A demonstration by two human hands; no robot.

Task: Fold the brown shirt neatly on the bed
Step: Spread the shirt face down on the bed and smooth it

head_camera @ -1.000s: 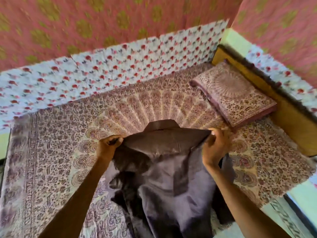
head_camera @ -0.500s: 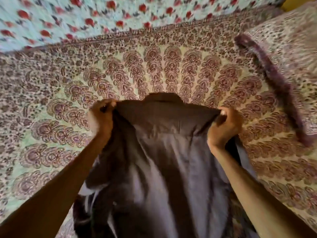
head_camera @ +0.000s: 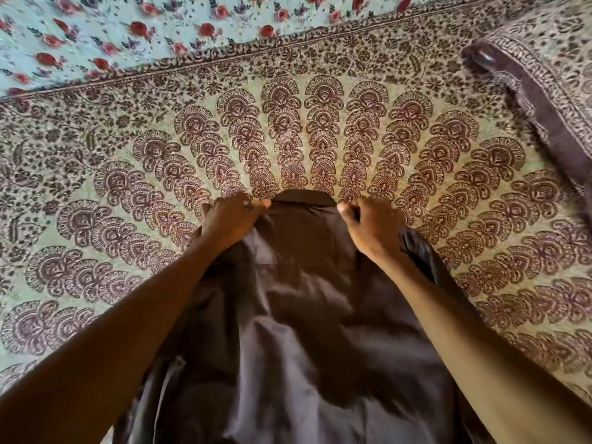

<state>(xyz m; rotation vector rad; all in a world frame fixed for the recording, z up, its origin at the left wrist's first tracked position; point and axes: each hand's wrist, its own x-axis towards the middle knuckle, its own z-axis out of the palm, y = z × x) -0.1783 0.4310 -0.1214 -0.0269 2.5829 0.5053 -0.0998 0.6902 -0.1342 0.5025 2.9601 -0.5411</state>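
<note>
The bed (head_camera: 96, 187) carries the brown shirt (head_camera: 304, 315). Its long axis runs from the collar (head_camera: 302, 198), which points away from the person, back toward them. Left hand (head_camera: 229, 219) and right hand (head_camera: 371, 229) each have a closed grip on a shoulder beside the collar, probably to draw the cloth flat for folding.

Bare forearms, left hand (head_camera: 231, 221), right hand (head_camera: 373, 230)
</note>
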